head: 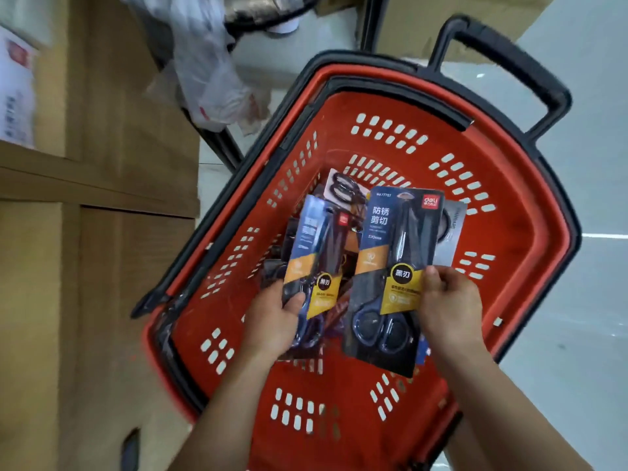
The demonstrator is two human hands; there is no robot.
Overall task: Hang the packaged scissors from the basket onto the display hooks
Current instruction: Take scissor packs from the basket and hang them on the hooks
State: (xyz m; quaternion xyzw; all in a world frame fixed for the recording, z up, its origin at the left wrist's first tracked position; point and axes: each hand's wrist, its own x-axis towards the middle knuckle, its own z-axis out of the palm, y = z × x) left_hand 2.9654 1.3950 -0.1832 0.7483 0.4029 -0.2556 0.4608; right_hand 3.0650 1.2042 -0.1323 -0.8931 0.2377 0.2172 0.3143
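Observation:
A red plastic basket (390,107) with a black rim and handle stands on the floor below me. My left hand (272,321) grips one pack of scissors (316,246) on a blue and yellow card, held over the basket. My right hand (448,307) pinches the edge of a second, larger pack of scissors (390,266) with dark blue handles. Under both packs, more packaged scissors (343,190) lie on the basket's floor, mostly hidden. No display hooks are in view.
Large brown cardboard boxes (95,232) fill the left side, close to the basket. A crumpled clear plastic bag (210,69) hangs at the top, beside a black metal frame (217,141). Grey floor (577,198) lies to the right.

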